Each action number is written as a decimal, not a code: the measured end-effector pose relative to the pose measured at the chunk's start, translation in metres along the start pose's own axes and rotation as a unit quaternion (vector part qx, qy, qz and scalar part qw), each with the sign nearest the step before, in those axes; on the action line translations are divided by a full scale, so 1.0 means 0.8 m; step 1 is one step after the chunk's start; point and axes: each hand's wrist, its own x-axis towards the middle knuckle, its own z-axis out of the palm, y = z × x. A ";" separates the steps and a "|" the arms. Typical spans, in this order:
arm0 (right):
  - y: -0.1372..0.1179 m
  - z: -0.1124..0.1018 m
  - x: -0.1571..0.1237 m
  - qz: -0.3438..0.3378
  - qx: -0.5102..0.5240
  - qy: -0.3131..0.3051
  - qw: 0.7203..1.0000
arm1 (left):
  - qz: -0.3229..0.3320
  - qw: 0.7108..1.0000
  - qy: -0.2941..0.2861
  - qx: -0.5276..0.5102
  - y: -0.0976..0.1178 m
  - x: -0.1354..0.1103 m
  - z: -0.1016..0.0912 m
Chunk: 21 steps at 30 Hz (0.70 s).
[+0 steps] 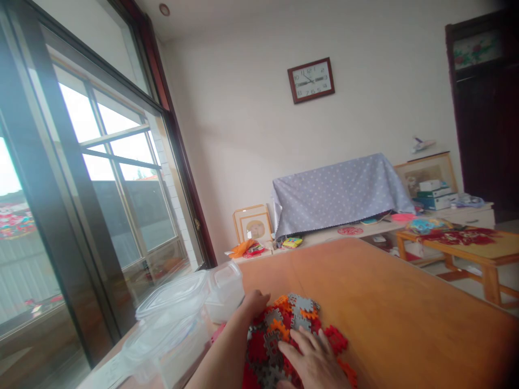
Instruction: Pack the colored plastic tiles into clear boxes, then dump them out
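Note:
A pile of interlocking toy tiles in red, grey and orange lies on the orange-brown table near its front left. My left hand rests at the far left edge of the pile, fingers curled against the tiles. My right hand lies flat on top of the pile's near side, fingers spread over red and grey pieces. Neither hand lifts a tile off the heap.
Clear plastic containers with lids stand left of the pile at the table's edge. Large windows fill the left. Beyond are a covered object under a dotted cloth, a low wooden table and a wall clock.

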 end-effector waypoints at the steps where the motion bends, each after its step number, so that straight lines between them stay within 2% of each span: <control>1: -0.002 -0.002 -0.001 0.002 0.001 -0.002 1.000 | -0.020 0.999 -0.002 -0.029 0.001 -0.004 0.000; 3: -0.005 -0.004 -0.004 0.005 0.000 -0.003 1.000 | -0.053 0.995 -0.009 -0.082 0.003 -0.014 -0.001; 6: -0.009 -0.008 -0.006 0.005 -0.004 0.001 1.000 | -0.050 0.985 -0.007 -0.164 0.006 -0.031 -0.003; 11: -0.018 -0.015 -0.012 0.009 -0.017 0.000 1.000 | 0.003 0.960 0.017 -0.279 0.011 -0.059 -0.010; 14: -0.019 -0.013 -0.015 0.011 -0.011 0.010 1.000 | 0.041 0.942 0.053 -0.330 0.015 -0.075 -0.018; 21: -0.014 -0.006 -0.018 0.003 0.003 0.038 0.999 | 0.114 0.911 0.136 -0.373 0.021 -0.129 -0.032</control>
